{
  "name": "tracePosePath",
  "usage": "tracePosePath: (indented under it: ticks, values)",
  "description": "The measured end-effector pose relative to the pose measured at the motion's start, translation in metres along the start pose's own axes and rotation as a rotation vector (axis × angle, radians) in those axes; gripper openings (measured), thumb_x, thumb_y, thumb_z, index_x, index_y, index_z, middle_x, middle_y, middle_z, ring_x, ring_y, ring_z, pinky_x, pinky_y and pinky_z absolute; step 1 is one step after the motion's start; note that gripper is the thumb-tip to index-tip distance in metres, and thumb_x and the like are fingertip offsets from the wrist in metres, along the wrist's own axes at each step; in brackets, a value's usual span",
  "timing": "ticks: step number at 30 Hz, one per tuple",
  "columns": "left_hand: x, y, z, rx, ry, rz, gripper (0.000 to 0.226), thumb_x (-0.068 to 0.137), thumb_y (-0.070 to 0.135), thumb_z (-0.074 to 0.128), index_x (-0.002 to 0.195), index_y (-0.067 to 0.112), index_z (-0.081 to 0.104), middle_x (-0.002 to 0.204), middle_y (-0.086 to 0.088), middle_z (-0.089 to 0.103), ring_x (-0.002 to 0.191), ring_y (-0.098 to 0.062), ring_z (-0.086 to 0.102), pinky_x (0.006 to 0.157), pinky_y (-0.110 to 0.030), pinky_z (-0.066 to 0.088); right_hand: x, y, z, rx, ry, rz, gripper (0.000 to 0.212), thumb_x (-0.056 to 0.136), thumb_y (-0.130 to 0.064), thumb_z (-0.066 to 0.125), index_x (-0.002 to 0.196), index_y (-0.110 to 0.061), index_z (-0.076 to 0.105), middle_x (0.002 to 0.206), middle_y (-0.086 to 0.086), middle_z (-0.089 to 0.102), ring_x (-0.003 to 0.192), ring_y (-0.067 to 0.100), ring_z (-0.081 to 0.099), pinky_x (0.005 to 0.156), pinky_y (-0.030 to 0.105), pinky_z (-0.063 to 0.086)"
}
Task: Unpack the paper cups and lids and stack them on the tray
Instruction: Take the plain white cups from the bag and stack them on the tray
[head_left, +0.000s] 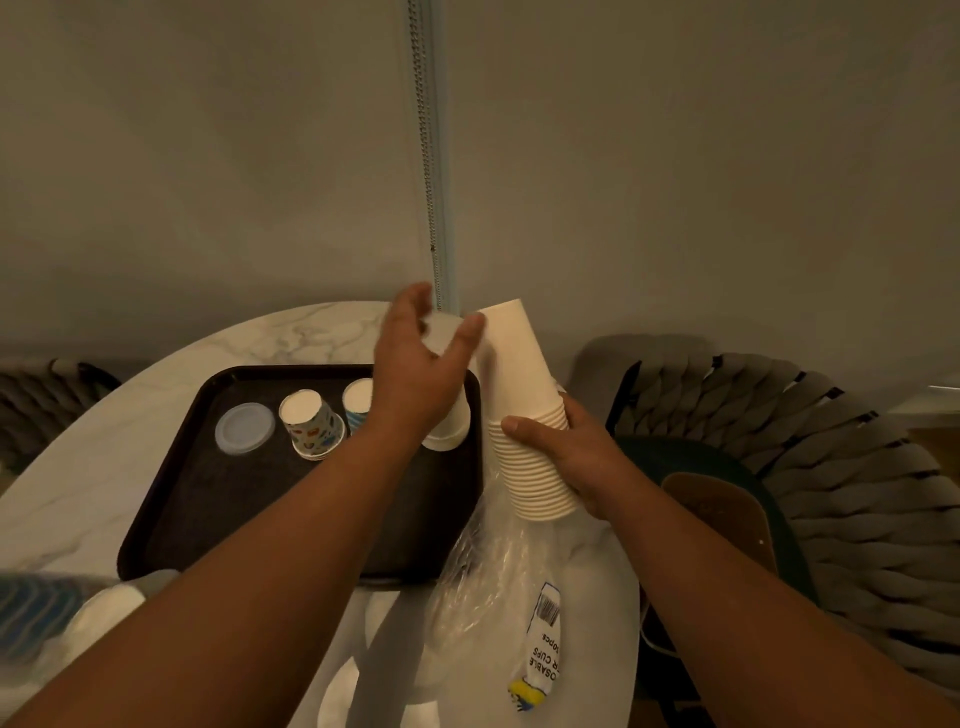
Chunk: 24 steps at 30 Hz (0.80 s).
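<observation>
My right hand (566, 457) grips a tall stack of plain white paper cups (519, 395), upside down, just right of the dark brown tray (218, 493). My left hand (415, 374) hovers above the tray's far right corner, fingers spread, thumb close to the top cup of the stack. On the tray lie a clear plastic lid (244, 428), a patterned cup stack (311, 423), a blue-striped cup (358, 402) and a white cup (449, 431) partly hidden under my left hand. The empty clear plastic cup wrapper (519, 587) hangs below the stack.
The tray rests on a round marble table (104, 467) set against a grey wall. A woven grey chair (831, 467) stands at the right, another at the far left. More packaged cups (57, 618) lie at the near left edge.
</observation>
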<state>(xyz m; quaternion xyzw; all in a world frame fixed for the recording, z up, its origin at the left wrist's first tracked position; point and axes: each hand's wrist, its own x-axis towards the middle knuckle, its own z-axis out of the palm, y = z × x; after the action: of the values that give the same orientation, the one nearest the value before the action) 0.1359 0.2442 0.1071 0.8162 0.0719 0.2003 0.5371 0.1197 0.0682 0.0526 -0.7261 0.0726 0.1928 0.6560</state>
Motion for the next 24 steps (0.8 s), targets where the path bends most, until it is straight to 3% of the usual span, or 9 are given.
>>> tracePosePath:
  ticks: [2, 4, 8, 13, 17, 19, 22, 24]
  values:
    - [-0.006, 0.011, 0.003, -0.060, -0.211, -0.088, 0.077, 0.081, 0.040, 0.076, 0.145, 0.027, 0.034, 0.127, 0.008, 0.049, 0.110, -0.010, 0.052, 0.093, -0.029, 0.048, -0.001, -0.006, 0.003, 0.012, -0.109, -0.004, 0.085, 0.042, -0.058, 0.090, 0.117, -0.032, 0.059, 0.110, -0.002, 0.071, 0.102, 0.022, 0.068, 0.094, 0.051, 0.052]
    - [-0.008, 0.016, 0.004, -0.062, -0.265, -0.120, 0.074, 0.082, 0.037, 0.076, 0.143, 0.032, 0.033, 0.122, 0.008, 0.048, 0.106, -0.012, 0.053, 0.091, -0.030, 0.049, -0.004, -0.010, 0.007, -0.003, -0.177, -0.015, 0.085, 0.044, -0.056, 0.090, 0.118, -0.028, 0.060, 0.109, 0.000, 0.072, 0.101, 0.022, 0.068, 0.094, 0.050, 0.052]
    - [-0.010, 0.016, 0.003, -0.119, -0.208, -0.183, 0.054, 0.084, 0.035, 0.074, 0.125, 0.029, 0.039, 0.106, 0.009, 0.056, 0.099, -0.013, 0.058, 0.089, -0.040, 0.054, -0.010, -0.017, 0.012, -0.100, -0.114, -0.080, 0.068, 0.050, -0.052, 0.087, 0.110, -0.033, 0.061, 0.104, -0.006, 0.072, 0.096, 0.015, 0.068, 0.092, 0.045, 0.054]
    - [-0.012, 0.010, 0.004, -0.154, -0.122, -0.241, 0.048, 0.085, 0.034, 0.073, 0.118, 0.031, 0.039, 0.099, 0.020, 0.051, 0.091, 0.000, 0.052, 0.085, -0.032, 0.048, -0.011, -0.024, 0.012, -0.350, 0.010, -0.158, 0.070, 0.052, -0.063, 0.079, 0.112, -0.037, 0.051, 0.110, -0.010, 0.064, 0.101, 0.015, 0.060, 0.092, 0.044, 0.051]
    - [-0.011, 0.007, 0.007, -0.211, -0.063, -0.306, 0.050, 0.085, 0.030, 0.073, 0.124, 0.025, 0.041, 0.105, 0.010, 0.055, 0.101, -0.015, 0.058, 0.090, -0.037, 0.051, -0.010, -0.027, 0.011, -0.458, 0.075, -0.210, 0.070, 0.064, -0.051, 0.082, 0.123, -0.031, 0.050, 0.110, -0.009, 0.058, 0.102, 0.015, 0.056, 0.090, 0.039, 0.049]
    - [-0.008, 0.007, 0.009, -0.237, -0.015, -0.345, 0.050, 0.086, 0.030, 0.073, 0.124, 0.024, 0.040, 0.108, 0.006, 0.054, 0.103, -0.018, 0.056, 0.093, -0.041, 0.051, -0.008, -0.027, 0.011, -0.507, 0.115, -0.225, 0.077, 0.060, -0.055, 0.082, 0.126, -0.032, 0.050, 0.113, -0.007, 0.060, 0.103, 0.017, 0.057, 0.089, 0.040, 0.050]
    - [-0.006, 0.010, 0.012, -0.198, 0.057, -0.342, 0.050, 0.087, 0.031, 0.071, 0.124, 0.021, 0.039, 0.098, 0.010, 0.051, 0.097, -0.018, 0.055, 0.087, -0.035, 0.048, -0.004, -0.025, 0.015, -0.573, 0.162, -0.236, 0.086, 0.052, -0.065, 0.076, 0.128, -0.036, 0.048, 0.118, -0.005, 0.062, 0.106, 0.019, 0.058, 0.089, 0.044, 0.052]
    - [-0.002, 0.017, 0.011, -0.157, 0.083, -0.292, 0.052, 0.087, 0.032, 0.071, 0.127, 0.018, 0.040, 0.102, 0.007, 0.053, 0.098, -0.019, 0.056, 0.085, -0.034, 0.048, -0.001, -0.024, 0.015, -0.546, 0.189, -0.245, 0.084, 0.051, -0.065, 0.077, 0.126, -0.037, 0.049, 0.116, -0.006, 0.063, 0.105, 0.019, 0.059, 0.088, 0.042, 0.052]
